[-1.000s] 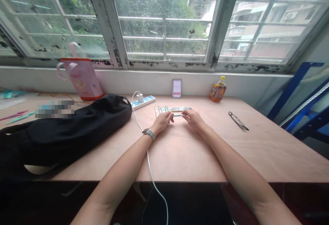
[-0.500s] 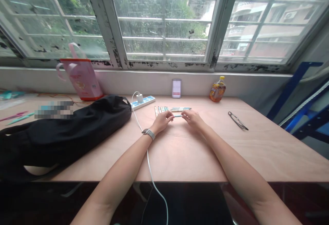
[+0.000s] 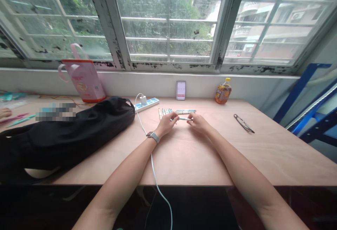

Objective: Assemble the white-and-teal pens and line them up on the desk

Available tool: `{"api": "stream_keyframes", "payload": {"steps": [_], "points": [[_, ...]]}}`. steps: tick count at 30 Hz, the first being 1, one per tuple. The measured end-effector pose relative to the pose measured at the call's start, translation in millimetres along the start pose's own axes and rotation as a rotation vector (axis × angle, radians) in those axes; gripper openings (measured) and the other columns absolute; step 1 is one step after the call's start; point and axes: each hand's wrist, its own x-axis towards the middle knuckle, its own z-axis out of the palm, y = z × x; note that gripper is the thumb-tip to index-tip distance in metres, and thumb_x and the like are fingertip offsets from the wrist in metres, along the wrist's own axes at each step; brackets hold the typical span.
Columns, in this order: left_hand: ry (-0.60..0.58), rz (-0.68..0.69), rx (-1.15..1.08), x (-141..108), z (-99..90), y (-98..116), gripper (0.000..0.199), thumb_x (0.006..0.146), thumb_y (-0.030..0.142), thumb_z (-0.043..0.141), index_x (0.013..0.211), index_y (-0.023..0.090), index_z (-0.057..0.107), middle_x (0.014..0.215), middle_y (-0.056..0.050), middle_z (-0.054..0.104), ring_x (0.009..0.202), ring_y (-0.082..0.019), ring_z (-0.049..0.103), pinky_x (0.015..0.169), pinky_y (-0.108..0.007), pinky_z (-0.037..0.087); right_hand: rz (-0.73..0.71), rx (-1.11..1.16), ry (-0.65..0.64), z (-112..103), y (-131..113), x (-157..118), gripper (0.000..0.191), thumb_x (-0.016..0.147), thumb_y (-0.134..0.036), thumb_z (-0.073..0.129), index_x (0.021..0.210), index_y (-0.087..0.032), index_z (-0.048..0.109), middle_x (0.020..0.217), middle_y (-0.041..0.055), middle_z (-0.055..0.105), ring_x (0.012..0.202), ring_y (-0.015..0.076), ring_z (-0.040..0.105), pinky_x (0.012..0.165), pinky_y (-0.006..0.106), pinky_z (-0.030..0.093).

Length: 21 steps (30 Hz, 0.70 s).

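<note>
Between my two hands a slim white and light-blue pen (image 3: 183, 119) lies level, just above or on the table (image 3: 184, 156). My left hand (image 3: 167, 122) pinches its left end; a wristwatch (image 3: 153, 136) is on that wrist. The fingers of my right hand (image 3: 198, 122) close round its right end. Beyond my left hand several pens (image 3: 166, 111) stand in a row, pointing away from me. Beyond the held pen a few more pens (image 3: 185, 111) lie sideways, side by side. My fingers partly hide the ends of the held pen.
A phone (image 3: 180, 90) leans on the wall, with a drink bottle (image 3: 223, 91) to its right. Glasses (image 3: 243, 123) lie at right. At left are a black bag (image 3: 79, 132), a pink container (image 3: 84, 82) and a power strip (image 3: 151, 103). Another person's hand (image 3: 5, 113) shows at far left.
My right hand has shifted slightly to the right, and more of the pen shows between my hands. Another person's hand has come into view at the far left edge.
</note>
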Motion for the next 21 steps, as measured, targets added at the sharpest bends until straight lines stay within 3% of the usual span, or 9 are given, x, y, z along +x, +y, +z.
{"api": "stream_keyframes", "payload": {"steps": [3,7,12,14,18,21], "points": [[0.025,-0.029,-0.042,0.7,-0.6,-0.4,0.023,0.092,0.04,0.056,0.086,0.02,0.064,0.079,-0.002,0.072,0.072,-0.017,0.065,0.069,-0.028,0.049,-0.027,0.0,-0.021,-0.5,-2.3,-0.4,0.006,0.091,-0.022,0.056,0.09,-0.018,0.06,0.083,0.0045,0.066,0.074,0.016,0.056,0.068,0.025,0.036],[0.073,-0.084,-0.058,1.7,-2.3,-3.1,0.029,0.09,0.046,0.059,0.083,0.019,0.066,0.071,-0.002,0.069,0.065,-0.016,0.062,0.063,-0.027,0.047,-0.068,0.062,-0.088,-1.9,-6.8,-0.7,0.026,0.098,-0.027,0.043,0.082,-0.018,0.061,0.081,0.0048,0.067,0.076,0.0159,0.057,0.07,0.025,0.037],[0.094,-0.104,-0.089,2.8,-1.0,-5.4,0.037,0.089,0.052,0.058,0.079,0.018,0.066,0.069,-0.002,0.066,0.062,-0.015,0.058,0.061,-0.027,0.045,-0.003,0.062,-0.01,-4.3,-8.9,-0.5,0.01,0.086,-0.025,0.061,0.092,-0.017,0.06,0.087,0.0043,0.067,0.076,0.0163,0.057,0.069,0.025,0.037],[0.096,-0.116,-0.129,2.9,0.2,-5.6,0.037,0.087,0.053,0.06,0.081,0.017,0.067,0.071,-0.003,0.067,0.063,-0.015,0.059,0.061,-0.027,0.046,0.002,0.054,-0.016,-4.8,-8.5,0.0,0.006,0.089,-0.023,0.056,0.087,-0.018,0.059,0.084,0.0043,0.066,0.074,0.0158,0.056,0.068,0.025,0.037],[0.056,-0.122,-0.168,2.6,0.4,-4.9,0.036,0.085,0.053,0.063,0.084,0.017,0.069,0.076,-0.004,0.071,0.066,-0.016,0.062,0.062,-0.027,0.048,-0.021,0.066,-0.061,-5.0,-7.1,0.8,0.03,0.096,-0.025,0.042,0.071,-0.018,0.056,0.076,0.0042,0.064,0.071,0.015,0.054,0.068,0.025,0.036],[0.037,-0.122,-0.168,2.5,-0.6,-5.0,0.036,0.086,0.052,0.062,0.084,0.017,0.069,0.077,-0.005,0.071,0.068,-0.017,0.063,0.063,-0.028,0.049,-0.013,0.08,-0.004,-4.7,-6.4,0.5,0.014,0.09,-0.03,0.056,0.083,-0.018,0.059,0.082,0.0032,0.066,0.073,0.0152,0.055,0.066,0.024,0.036]]}}
